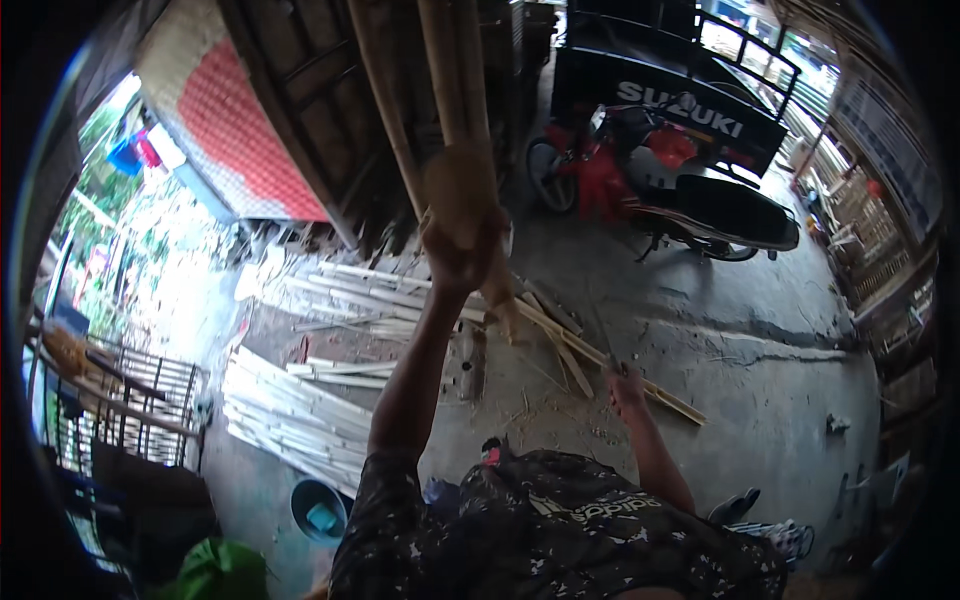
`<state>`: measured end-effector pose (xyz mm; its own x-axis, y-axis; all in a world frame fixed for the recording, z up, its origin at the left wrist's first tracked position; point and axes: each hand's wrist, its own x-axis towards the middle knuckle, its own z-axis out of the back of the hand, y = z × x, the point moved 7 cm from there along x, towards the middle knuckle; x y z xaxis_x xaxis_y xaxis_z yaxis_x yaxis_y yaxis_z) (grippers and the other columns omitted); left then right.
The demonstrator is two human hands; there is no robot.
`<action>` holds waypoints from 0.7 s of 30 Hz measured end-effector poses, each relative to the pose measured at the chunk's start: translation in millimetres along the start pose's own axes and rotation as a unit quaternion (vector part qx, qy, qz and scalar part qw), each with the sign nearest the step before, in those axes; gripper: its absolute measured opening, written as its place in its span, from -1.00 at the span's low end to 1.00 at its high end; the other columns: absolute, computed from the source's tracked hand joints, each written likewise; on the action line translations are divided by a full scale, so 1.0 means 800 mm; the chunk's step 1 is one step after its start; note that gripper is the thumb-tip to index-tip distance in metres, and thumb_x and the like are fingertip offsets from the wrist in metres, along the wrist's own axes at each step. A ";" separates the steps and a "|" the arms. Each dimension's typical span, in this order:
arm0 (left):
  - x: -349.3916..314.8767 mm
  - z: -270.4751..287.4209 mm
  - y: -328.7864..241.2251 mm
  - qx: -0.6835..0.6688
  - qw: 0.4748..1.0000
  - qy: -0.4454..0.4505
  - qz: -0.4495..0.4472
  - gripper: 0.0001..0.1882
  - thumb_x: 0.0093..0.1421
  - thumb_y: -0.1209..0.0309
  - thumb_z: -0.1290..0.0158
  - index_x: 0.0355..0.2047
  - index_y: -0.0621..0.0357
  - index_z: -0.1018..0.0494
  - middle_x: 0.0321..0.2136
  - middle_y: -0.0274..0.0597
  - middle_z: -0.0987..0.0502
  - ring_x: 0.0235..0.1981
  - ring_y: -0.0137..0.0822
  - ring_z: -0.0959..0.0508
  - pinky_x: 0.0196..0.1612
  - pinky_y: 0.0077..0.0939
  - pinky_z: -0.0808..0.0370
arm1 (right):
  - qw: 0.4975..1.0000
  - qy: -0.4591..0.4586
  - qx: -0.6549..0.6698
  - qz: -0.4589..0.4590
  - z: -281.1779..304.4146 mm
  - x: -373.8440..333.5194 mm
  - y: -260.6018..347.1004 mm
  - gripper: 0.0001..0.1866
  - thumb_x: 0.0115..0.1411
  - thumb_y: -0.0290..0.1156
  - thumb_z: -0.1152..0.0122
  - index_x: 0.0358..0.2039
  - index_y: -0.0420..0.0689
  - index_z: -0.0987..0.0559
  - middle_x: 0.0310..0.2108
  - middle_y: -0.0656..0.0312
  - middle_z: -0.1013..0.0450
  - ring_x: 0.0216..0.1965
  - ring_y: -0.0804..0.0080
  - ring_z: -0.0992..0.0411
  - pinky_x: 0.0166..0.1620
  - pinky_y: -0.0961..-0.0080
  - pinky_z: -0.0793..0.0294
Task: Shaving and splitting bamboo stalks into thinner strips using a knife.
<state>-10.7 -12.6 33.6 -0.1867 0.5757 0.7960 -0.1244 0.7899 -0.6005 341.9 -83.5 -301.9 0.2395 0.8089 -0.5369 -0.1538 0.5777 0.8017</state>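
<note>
My left hand (466,258) is raised in front of me, its fingers wrapped round a thick bamboo pole (458,190). The pole's pale, rounded part close to the camera is blurred, and its lower part runs down past my wrist toward the floor. Lower and to the right, my right hand (627,392) is closed round the handle of a knife (603,338) with a thin, dark blade pointing up and away. Near that hand, split bamboo lengths (672,403) lie on the concrete floor; some cross each other.
Pale bamboo strips (290,410) lie in a pile at the left, by a dark bucket (320,512). A red and black motorcycle (690,190) stands at the far right before a black cargo bed (655,85). Tall bamboo poles (385,95) lean at the back.
</note>
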 end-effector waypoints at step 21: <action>-0.077 -0.171 -0.079 0.234 0.964 -0.099 -0.079 -0.63 0.01 0.35 -0.41 -0.26 0.31 -0.56 -0.41 -0.05 -0.67 -0.39 -0.21 -0.72 -0.32 -0.36 -0.63 | 0.798 0.070 0.059 0.596 0.162 -0.269 0.280 -0.64 0.34 -0.42 -0.03 0.11 -0.26 -0.39 -0.39 0.10 -0.50 -0.45 0.35 -0.47 -0.34 0.36 -0.46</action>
<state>141.8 -69.4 33.1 -0.3058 0.3690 0.8777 -0.5829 0.6563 -0.4790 380.2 -142.7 27.1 -0.1206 0.7846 0.6082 -0.0983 -0.6191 0.7791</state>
